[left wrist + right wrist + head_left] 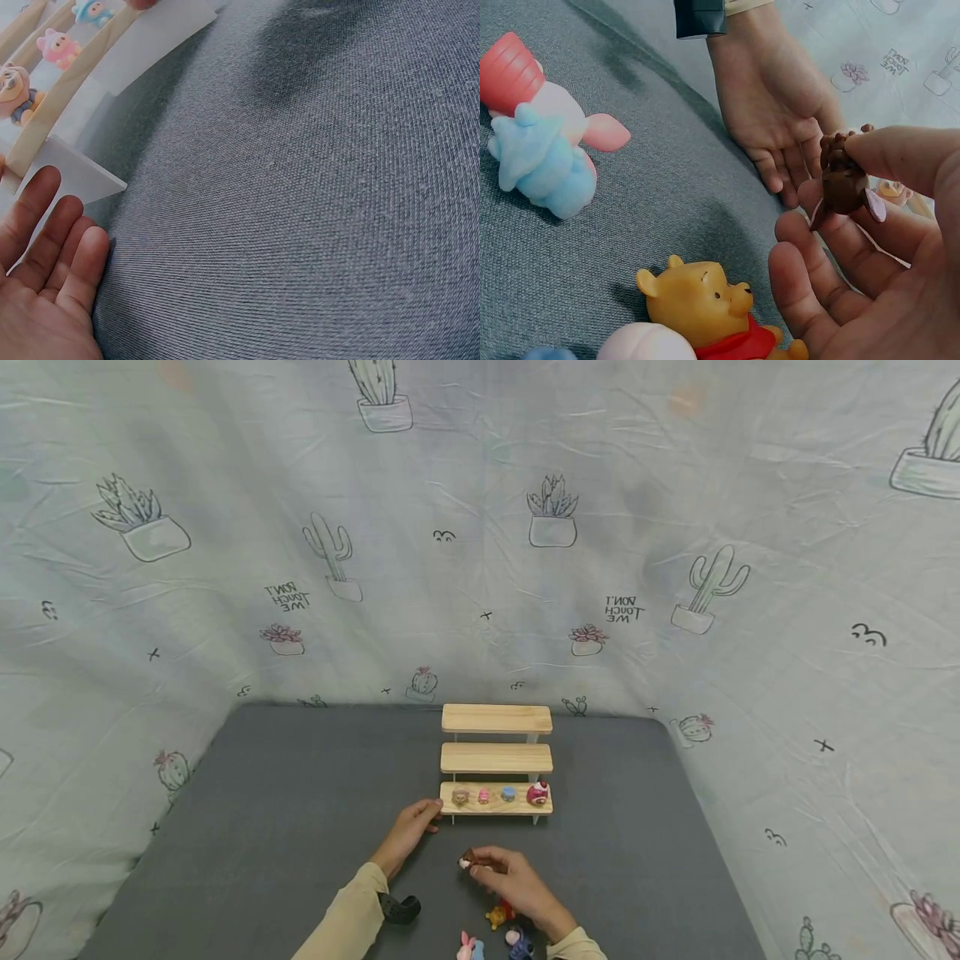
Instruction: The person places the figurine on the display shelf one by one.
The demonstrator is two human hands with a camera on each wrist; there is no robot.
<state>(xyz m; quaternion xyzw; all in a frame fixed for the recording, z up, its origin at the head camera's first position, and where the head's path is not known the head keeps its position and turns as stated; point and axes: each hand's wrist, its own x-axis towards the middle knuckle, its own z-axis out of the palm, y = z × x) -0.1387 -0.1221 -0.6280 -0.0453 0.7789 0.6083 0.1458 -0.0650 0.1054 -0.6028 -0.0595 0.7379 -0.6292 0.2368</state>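
My right hand (513, 881) pinches a small brown figurine (845, 184) with large pink-lined ears between thumb and fingers, just in front of a three-step wooden display stand (497, 758). My left hand (408, 835) is at the left end of the lowest step, fingers fairly straight; in the left wrist view the fingers (64, 217) lie beside the stand's white support (71, 172). On that step stand a tan figure (460, 797), a pink one (483, 796), a blue one (508, 794) and a larger dark-pink one (537, 792).
Near the right forearm lie a yellow bear figurine in a red shirt (694, 296), a pink figurine with a blue toy (555, 124) and a dark blue figurine (519, 943). Grey cloth (300, 810) covers the table; a cactus-print curtain (480, 568) hangs behind.
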